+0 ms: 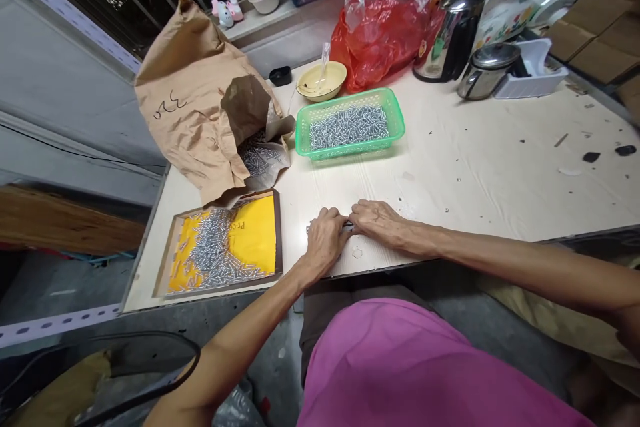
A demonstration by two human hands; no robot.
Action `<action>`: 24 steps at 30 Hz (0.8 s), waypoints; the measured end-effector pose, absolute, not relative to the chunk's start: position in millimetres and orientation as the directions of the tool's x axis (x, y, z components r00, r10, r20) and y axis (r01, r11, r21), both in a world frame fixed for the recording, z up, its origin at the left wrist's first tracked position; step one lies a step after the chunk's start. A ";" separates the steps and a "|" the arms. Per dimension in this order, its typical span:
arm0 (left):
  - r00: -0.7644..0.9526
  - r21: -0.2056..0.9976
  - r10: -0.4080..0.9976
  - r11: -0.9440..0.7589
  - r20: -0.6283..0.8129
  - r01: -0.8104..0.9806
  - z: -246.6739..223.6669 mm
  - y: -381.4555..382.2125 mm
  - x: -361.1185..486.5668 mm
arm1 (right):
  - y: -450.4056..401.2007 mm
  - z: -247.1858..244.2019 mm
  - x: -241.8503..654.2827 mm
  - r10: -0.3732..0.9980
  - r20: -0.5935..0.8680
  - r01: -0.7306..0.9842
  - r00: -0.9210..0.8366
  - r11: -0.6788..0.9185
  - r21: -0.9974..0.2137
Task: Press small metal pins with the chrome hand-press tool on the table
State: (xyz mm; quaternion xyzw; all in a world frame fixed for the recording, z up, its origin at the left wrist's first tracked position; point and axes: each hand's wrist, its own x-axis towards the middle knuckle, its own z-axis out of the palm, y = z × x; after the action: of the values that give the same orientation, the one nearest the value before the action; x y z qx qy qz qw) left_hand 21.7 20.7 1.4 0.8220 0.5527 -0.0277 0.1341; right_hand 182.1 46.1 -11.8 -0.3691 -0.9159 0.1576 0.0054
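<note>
Near the table's front edge, my left hand (326, 235) has its fingers curled over small silvery metal pieces (349, 224) whose kind I cannot make out. My right hand (376, 221) meets it from the right, fingertips pressed together at the same pieces. To the left lies a shallow tray (277, 233) lined with yellow, with a heap of small metal pins (215, 247) spread across it. Beyond my hands stands a green plastic basket (350, 148) with many similar metal pins (350, 127) inside. My fingers hide most of what they hold.
A torn brown paper bag (195, 113) spilling pins stands behind the tray. Along the back are a cream bowl (325, 87), a red plastic bag (380, 33), a kettle (453, 30) and a lidded metal pot (485, 73). Dark scraps (591, 157) lie at the right.
</note>
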 end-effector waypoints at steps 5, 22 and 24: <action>0.357 0.212 0.932 -0.337 -0.063 0.917 -5.9 13.1 18.5 | 54.9 -10.1 194.0 0.668 0.026 0.635 -0.744 0.718 -0.285; 0.435 0.472 0.880 -0.470 0.189 0.746 -43.9 -52.4 45.3 | 113.2 -21.3 190.9 0.631 0.020 0.626 -0.775 0.771 -0.116; 0.434 0.480 0.878 -0.476 0.203 0.737 -43.9 -52.0 44.4 | 107.1 -11.3 178.3 0.630 -0.010 0.628 -0.777 0.772 -0.096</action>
State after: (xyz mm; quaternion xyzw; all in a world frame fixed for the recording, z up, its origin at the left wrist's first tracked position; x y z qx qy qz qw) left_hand 44.4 -52.0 -43.9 0.8312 0.4857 0.2166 0.1622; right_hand 178.3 107.1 -11.3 -0.3340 -0.9413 0.0469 0.0114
